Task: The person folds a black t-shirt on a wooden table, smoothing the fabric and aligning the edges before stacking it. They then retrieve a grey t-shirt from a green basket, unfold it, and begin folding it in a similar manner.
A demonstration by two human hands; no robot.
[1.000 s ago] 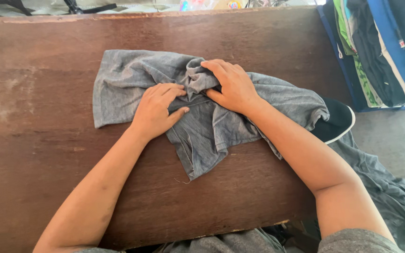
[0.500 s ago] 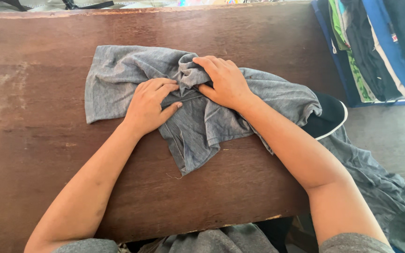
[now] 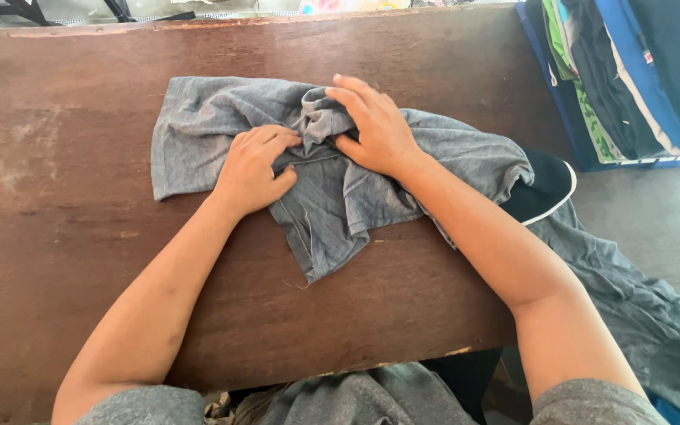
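A crumpled grey garment (image 3: 198,126) lies across the middle of a worn brown wooden table (image 3: 57,236). My left hand (image 3: 252,167) rests on its middle, fingers curled into the fabric. My right hand (image 3: 375,130) sits just to the right, pinching a bunched fold of the same cloth between thumb and fingers. The garment's right part hangs over the table's right edge, where a black piece with a white rim (image 3: 548,189) shows under it.
A stack of folded clothes in blue, green, black and white (image 3: 631,79) stands at the upper right. More grey cloth (image 3: 631,307) drapes down at the lower right, beside the table. The table's near edge runs along the bottom.
My left hand's fingers have curled tighter into the cloth. My right hand keeps its hold on the bunched fold. The view has shifted slightly.
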